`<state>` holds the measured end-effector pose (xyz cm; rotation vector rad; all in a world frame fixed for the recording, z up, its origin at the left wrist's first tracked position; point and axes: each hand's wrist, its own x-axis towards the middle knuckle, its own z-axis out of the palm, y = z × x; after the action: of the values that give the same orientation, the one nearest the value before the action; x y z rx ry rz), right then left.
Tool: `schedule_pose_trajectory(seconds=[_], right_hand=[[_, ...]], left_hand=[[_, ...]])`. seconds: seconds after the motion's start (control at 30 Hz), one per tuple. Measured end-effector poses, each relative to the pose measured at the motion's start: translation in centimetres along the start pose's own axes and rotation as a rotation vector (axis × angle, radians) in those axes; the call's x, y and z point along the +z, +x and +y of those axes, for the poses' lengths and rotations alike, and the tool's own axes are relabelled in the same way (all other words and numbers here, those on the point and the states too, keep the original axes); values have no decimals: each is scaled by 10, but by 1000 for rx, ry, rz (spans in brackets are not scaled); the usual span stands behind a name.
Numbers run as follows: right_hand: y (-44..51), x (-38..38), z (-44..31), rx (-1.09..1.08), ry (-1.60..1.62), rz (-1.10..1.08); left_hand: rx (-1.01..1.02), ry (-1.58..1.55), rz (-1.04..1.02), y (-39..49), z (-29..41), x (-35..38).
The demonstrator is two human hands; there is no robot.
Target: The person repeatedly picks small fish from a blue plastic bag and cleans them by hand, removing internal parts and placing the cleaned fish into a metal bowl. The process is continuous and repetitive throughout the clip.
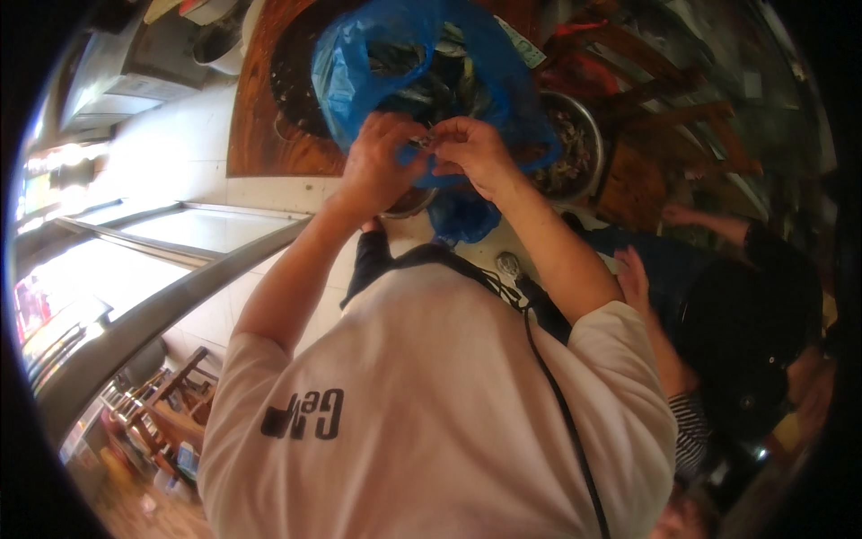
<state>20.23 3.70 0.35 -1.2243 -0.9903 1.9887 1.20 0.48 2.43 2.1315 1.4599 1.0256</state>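
A large blue plastic bag lies wide open before me, with what look like small silvery fish inside. At its near edge my left hand and my right hand meet, fingertips pinching one small, pale and dark piece. It is too small to tell what the piece is. A round metal bowl of reddish and pale scraps stands to the right of the bag, partly behind its edge. Below my hands another metal bowl shows only its rim.
The bag rests over a dark round thing on a wooden table. A smaller blue bag hangs or lies below. Other people are close on the right, one with a hand near my right arm. A metal-framed glass door stands left.
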Motion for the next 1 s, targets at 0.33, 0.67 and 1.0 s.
schedule_pose_trajectory(seconds=[0.33, 0.67, 1.0], right_hand=[[4, 6, 13, -64, -130, 21], [0, 6, 16, -75, -208, 32], [-1, 14, 14, -138, -166, 60]], left_hand=[[-162, -28, -73, -9, -4, 14], [-191, -195, -95, -15, -10, 16], [-476, -397, -9, -18, -4, 19]])
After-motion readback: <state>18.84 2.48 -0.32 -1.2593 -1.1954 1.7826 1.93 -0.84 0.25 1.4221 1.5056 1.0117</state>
